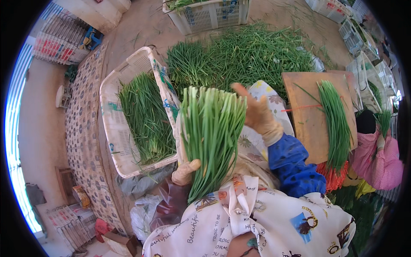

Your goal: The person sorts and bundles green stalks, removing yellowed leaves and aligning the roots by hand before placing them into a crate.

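A thick bunch of green chives [212,135] is in my gloved left hand [186,172], which grips its lower left side above my lap. Pale cut ends point away from me, and the leaf tips hang toward my body. Just right of the cut ends, my gloved right hand [258,114] is raised with its fingers apart and nothing visible in it; the fingertips are slightly blurred. To my left, a white plastic crate [128,172] tilts and holds more chives [144,119]. A wooden board [305,128] on my right carries another bunch [335,122], with a red tie [301,108] beside it.
A large heap of loose chives [257,54] covers the floor ahead. Beyond it stands another crate [212,17]. Red ties [334,176] hang below the board. A co-worker in a pink checked top [369,154] sits at right, near more crates [369,80].
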`<state>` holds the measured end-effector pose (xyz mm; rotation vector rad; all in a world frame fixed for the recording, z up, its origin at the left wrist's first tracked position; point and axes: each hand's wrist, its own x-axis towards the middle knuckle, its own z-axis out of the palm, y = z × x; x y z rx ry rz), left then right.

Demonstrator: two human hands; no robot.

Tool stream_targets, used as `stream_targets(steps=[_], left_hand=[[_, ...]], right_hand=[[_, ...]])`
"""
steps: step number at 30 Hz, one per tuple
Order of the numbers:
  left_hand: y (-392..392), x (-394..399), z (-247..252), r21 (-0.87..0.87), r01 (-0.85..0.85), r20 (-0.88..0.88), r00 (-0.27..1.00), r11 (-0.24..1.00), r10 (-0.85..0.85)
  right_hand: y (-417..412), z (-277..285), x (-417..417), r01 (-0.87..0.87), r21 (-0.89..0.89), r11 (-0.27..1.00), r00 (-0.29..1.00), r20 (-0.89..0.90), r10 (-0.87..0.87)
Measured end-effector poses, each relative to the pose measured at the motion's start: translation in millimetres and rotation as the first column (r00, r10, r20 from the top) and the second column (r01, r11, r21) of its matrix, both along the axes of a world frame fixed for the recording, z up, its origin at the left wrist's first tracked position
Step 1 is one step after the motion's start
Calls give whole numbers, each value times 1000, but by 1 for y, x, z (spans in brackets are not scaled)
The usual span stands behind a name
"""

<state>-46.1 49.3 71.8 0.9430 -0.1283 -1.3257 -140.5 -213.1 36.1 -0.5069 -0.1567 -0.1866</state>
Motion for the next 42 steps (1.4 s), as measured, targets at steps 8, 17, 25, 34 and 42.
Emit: stream_targets(steps=[8, 17, 25, 34, 42], left_hand=[[-37, -16, 20, -184, 3, 547, 831, 983, 100], [-28, -19, 13, -144, 117, 373, 926, 983, -55], [-18, 46, -28, -320, 223, 156, 971, 921, -181], [-143, 98, 152, -424, 192, 740, -491, 885, 460], [-213, 54, 3, 143, 228, 754, -656, 963, 43]], right_hand=[[-6, 57, 41, 32, -367, 930, 998, -41, -51], [4, 75, 41, -105, -340, 935, 953, -304, -4], [-28, 121, 34, 510, -419, 751, 834, 27, -551], [-91, 196, 61, 549, -831, -93, 608, 473, -638], [-106, 220, 55, 545, -834, -81, 494, 398, -773]])
